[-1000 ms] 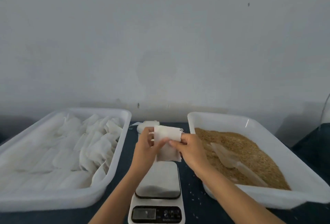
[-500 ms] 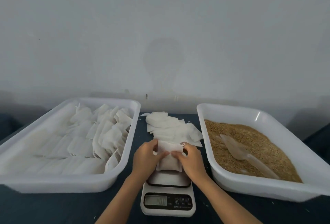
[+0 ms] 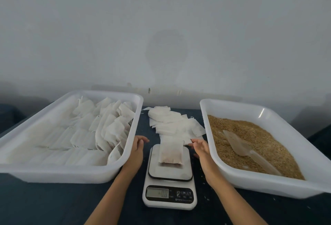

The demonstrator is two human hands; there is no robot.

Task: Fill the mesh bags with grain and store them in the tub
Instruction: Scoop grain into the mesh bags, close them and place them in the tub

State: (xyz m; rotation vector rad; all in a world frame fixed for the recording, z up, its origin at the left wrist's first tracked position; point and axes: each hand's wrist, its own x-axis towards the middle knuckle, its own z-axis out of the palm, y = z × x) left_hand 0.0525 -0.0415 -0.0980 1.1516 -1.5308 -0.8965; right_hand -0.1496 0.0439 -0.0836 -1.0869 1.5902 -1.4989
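A filled white mesh bag point(image 3: 171, 151) lies on the steel plate of a small kitchen scale point(image 3: 169, 176). My left hand point(image 3: 137, 150) hovers just left of the scale, fingers relaxed and holding nothing. On the other side, my right hand point(image 3: 201, 148) is held with straight fingers, apart from the bag. The left white tub point(image 3: 71, 170) holds several filled bags. The right white tub point(image 3: 268, 187) holds brown grain point(image 3: 250, 135) with a clear plastic scoop point(image 3: 245, 150) lying in it.
A pile of flat empty mesh bags point(image 3: 174, 123) lies on the dark table behind the scale, between the two tubs. A pale wall stands close behind the table. Loose grains are scattered on the table near the scale.
Both hands lowered the bag onto the scale plate and let go of it, then moved apart to either side. The camera view shifted, showing the bag pile.
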